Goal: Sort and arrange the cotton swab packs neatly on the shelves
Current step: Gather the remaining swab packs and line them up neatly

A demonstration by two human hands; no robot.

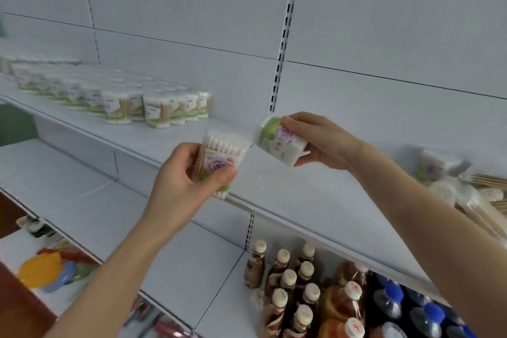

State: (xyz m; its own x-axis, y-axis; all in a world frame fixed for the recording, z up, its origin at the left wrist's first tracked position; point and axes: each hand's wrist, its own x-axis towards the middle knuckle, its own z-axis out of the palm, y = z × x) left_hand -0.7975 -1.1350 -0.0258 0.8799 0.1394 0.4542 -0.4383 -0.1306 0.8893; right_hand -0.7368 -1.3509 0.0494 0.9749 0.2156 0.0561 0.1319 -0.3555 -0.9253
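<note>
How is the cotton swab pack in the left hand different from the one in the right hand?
The left pack stands nearly upright, with swab tips showing on top; the right pack is tipped sideways. The left hand grips the left pack from below, thumb across the label; the right hand pinches the right pack from its right end. Both labels show a purple rose and green.

The left hand point(178, 181), at centre frame, and the right hand point(321, 140), just right of centre, are bare. The left forearm point(118, 277) and right forearm point(439, 214) show bare skin down to the lower frame edges.
</note>
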